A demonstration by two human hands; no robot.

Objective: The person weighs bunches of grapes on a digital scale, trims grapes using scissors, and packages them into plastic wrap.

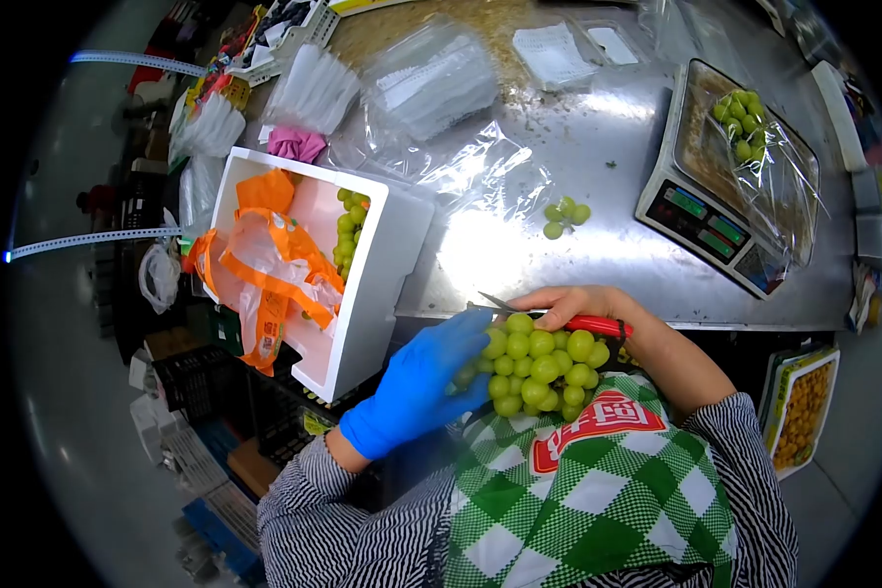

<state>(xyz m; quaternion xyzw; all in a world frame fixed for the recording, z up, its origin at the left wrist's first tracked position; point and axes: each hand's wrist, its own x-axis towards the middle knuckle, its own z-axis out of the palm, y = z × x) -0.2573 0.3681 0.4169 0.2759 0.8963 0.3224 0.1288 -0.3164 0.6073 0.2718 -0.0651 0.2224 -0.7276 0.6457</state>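
1. One gloved left hand (423, 370) of yours sits against the grape bunch (537, 368), just below frame centre; blurred, can't tell if gripping.
2. Your right hand (586, 301) grips red-handled snips (600, 324).
3. Bunch: probably weighty, slippery, bruisable; cradle from below.

You've got a full bunch of round, pale-green grapes (542, 368), berries packed close together, up in front of your body near the table edge, the end toward your left partly covered and blurred. Your red-handled scissors (601, 324) lie along the bunch's far side, handle end to your right, dark pointed tip to your left; mid-section hidden, blade spread unclear.
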